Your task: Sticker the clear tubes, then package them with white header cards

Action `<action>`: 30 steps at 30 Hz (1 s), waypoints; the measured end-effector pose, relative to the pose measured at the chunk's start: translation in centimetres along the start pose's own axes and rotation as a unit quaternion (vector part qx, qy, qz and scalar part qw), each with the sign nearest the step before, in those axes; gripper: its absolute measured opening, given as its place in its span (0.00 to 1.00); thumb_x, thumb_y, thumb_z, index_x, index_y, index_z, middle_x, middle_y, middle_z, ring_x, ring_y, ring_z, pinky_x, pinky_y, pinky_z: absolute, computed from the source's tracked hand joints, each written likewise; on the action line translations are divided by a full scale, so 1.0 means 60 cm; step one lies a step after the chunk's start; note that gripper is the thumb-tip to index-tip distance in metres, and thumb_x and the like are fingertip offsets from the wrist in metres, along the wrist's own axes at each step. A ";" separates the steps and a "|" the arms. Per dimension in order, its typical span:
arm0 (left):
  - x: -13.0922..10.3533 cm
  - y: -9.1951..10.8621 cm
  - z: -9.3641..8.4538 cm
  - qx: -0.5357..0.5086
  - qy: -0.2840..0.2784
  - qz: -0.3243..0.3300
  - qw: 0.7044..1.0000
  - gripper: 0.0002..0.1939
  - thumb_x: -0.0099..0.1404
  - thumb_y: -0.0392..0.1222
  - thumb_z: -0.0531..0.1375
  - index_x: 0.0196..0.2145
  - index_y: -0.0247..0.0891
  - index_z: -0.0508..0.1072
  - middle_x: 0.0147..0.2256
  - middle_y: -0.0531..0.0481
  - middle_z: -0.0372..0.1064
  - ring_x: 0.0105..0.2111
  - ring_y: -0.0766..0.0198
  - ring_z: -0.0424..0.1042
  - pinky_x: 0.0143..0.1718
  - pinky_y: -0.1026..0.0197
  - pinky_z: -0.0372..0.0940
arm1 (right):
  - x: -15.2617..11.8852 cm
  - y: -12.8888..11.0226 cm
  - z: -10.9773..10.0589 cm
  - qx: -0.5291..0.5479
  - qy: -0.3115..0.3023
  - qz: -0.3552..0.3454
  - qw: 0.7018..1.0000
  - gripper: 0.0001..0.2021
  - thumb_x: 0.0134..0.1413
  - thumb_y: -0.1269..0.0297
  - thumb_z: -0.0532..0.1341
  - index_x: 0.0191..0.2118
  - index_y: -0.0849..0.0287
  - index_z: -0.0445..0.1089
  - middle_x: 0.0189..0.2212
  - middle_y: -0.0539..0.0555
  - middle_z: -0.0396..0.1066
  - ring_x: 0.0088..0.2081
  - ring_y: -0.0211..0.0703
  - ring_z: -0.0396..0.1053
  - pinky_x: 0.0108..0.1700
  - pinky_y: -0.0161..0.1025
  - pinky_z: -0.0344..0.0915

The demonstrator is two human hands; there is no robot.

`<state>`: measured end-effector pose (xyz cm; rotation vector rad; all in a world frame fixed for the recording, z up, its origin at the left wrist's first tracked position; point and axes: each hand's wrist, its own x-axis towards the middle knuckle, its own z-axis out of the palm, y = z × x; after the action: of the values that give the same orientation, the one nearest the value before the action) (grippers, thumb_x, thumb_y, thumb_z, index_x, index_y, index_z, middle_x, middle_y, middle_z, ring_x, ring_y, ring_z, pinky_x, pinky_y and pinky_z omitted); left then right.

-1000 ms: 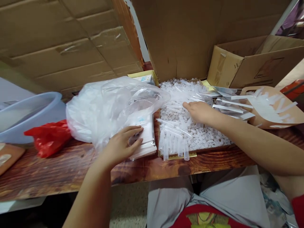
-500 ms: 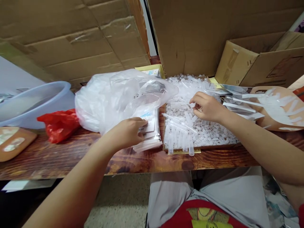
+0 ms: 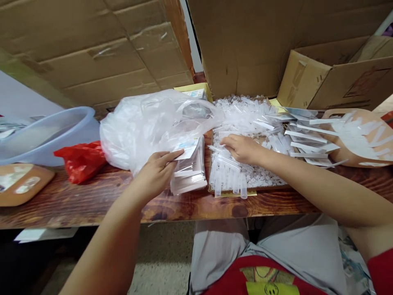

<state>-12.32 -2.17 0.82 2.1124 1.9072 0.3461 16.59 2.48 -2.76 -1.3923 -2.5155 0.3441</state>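
My left hand [image 3: 159,170] grips the edge of a printed card in a clear sleeve [image 3: 188,147], tilted up from the top of a stack. Under it lies the stack of clear-sleeved cards [image 3: 188,184]. My right hand [image 3: 245,149] is over a shallow cardboard tray, its fingers bent together beside loose translucent plastic tubes [image 3: 229,159]; what they hold, if anything, is hidden. Short white plastic pieces [image 3: 270,179] fill much of the tray, and several long tubes [image 3: 236,184] lie across its near left corner.
A big translucent plastic bag [image 3: 135,127] sits behind the stack. To the left are a red plastic bag [image 3: 81,159], a pale blue basin [image 3: 70,137] and an orange board [image 3: 39,190]. Filled sleeves [image 3: 310,145] and a tan tray [image 3: 337,116] are at right, before an open carton [image 3: 307,80].
My right hand has moved left and slightly down to the tubes at the tray's left side. My left hand has shifted left, and the top card is now lifted and tilted.
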 end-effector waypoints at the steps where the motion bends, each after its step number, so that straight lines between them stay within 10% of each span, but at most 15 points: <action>1: -0.002 0.002 -0.004 -0.007 -0.009 -0.007 1.000 0.34 0.66 0.52 0.48 0.64 0.37 0.72 0.62 0.37 0.68 0.64 0.46 0.66 0.68 0.44 0.57 | 0.002 0.001 0.002 0.005 -0.008 -0.004 1.000 0.19 0.67 0.70 0.52 0.60 0.54 0.67 0.55 0.60 0.72 0.52 0.53 0.71 0.48 0.44 0.65; 6: -0.010 0.014 -0.022 -0.060 -0.035 -0.073 0.995 0.36 0.62 0.55 0.53 0.64 0.38 0.72 0.64 0.42 0.69 0.63 0.45 0.69 0.68 0.47 0.58 | 0.004 0.012 0.001 0.032 -0.054 -0.012 0.998 0.25 0.54 0.75 0.59 0.59 0.56 0.69 0.56 0.62 0.73 0.52 0.57 0.72 0.50 0.47 0.67; 15: -0.032 0.046 -0.044 -0.236 0.127 -0.127 0.955 0.27 0.53 0.45 0.60 0.49 0.37 0.84 0.42 0.48 0.83 0.42 0.54 0.78 0.49 0.56 0.72 | 0.007 0.017 -0.010 0.094 0.024 -0.002 0.995 0.22 0.46 0.77 0.61 0.49 0.58 0.72 0.48 0.58 0.73 0.45 0.48 0.71 0.49 0.42 0.67; 20: -0.043 0.088 -0.034 -0.451 0.114 -0.089 0.881 0.23 0.51 0.43 0.66 0.45 0.36 0.84 0.32 0.46 0.81 0.31 0.58 0.80 0.28 0.63 0.73 | -0.027 0.036 -0.036 0.156 0.165 -0.037 0.973 0.13 0.51 0.74 0.59 0.43 0.58 0.72 0.41 0.54 0.72 0.35 0.41 0.68 0.40 0.39 0.65; 24: -0.025 0.138 -0.009 -0.477 0.107 -0.054 0.871 0.22 0.53 0.42 0.65 0.46 0.36 0.83 0.45 0.43 0.81 0.37 0.52 0.83 0.29 0.59 0.78 | -0.070 0.046 -0.071 0.193 0.306 -0.075 0.929 0.07 0.55 0.69 0.61 0.40 0.55 0.71 0.38 0.52 0.72 0.31 0.39 0.66 0.33 0.40 0.66; 30: 0.028 0.207 0.053 -0.490 0.101 0.007 0.866 0.29 0.56 0.40 0.63 0.56 0.36 0.79 0.38 0.45 0.82 0.37 0.57 0.81 0.33 0.58 0.78 | -0.135 0.022 -0.087 0.046 0.509 -0.174 0.842 0.15 0.60 0.73 0.61 0.48 0.45 0.69 0.39 0.53 0.73 0.41 0.49 0.72 0.42 0.49 0.71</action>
<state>0.49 -1.83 2.27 1.4050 1.3125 1.2624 23.51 -3.26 0.94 -0.7137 -1.7277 -0.2923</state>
